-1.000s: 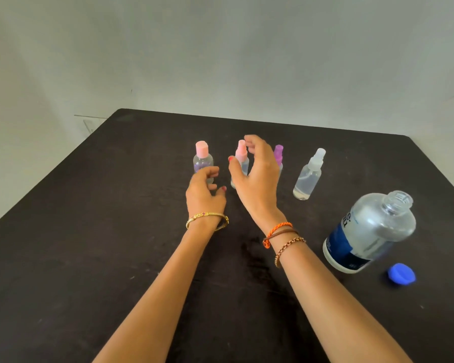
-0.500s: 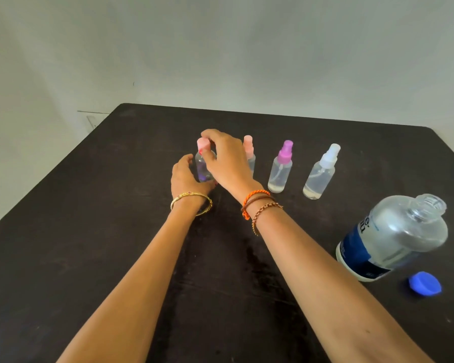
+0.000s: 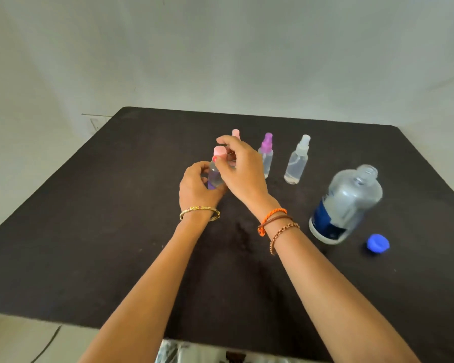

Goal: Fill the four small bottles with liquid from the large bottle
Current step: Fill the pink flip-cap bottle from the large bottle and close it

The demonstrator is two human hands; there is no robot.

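My left hand [image 3: 197, 188] grips the body of a small clear bottle with a pink flip cap [image 3: 219, 163], held slightly tilted near the table. My right hand [image 3: 243, 170] curls over its top, thumb and forefinger at the pink cap. A pink spray bottle [image 3: 236, 133] is mostly hidden behind my right hand. To the right stand a purple spray bottle [image 3: 267, 153] and a white spray bottle [image 3: 297, 161], both holding clear liquid. The large clear bottle [image 3: 347, 203] with a blue label stands uncapped at right, its blue cap [image 3: 378, 244] lying beside it.
Everything sits on a black table [image 3: 89, 231] against a pale wall. The table's near edge runs across the bottom of the view, with floor showing at lower left.
My right hand moved left from the pink spray bottle to the pink flip cap. My left hand closed round that bottle and drew it slightly nearer.
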